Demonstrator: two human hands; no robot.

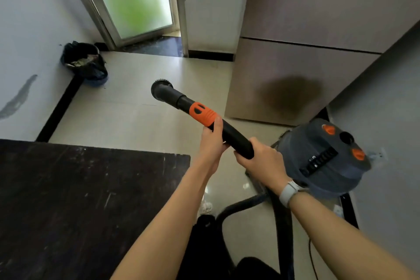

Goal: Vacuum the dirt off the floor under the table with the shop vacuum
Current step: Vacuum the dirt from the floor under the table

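The black vacuum wand (pixel 231 134) with an orange collar (pixel 202 114) points up and away, its round brush nozzle (pixel 161 88) held above the pale tiled floor (pixel 127 111). My left hand (pixel 212 141) grips the wand just below the orange collar. My right hand (pixel 261 161), a white watch on its wrist, grips the wand's lower end. The grey shop vacuum (pixel 322 159) with orange knobs stands at the right, its black hose (pixel 281 223) looping down by my legs. The dark table (pixel 79 200) fills the lower left; the floor under it is hidden.
A black-lined waste bin (pixel 84 61) stands against the left wall near a frosted glass door (pixel 134 0). A tall beige fridge (pixel 302 52) stands at the back right. A thin black cord (pixel 312 257) runs along the floor on the right by the wall.
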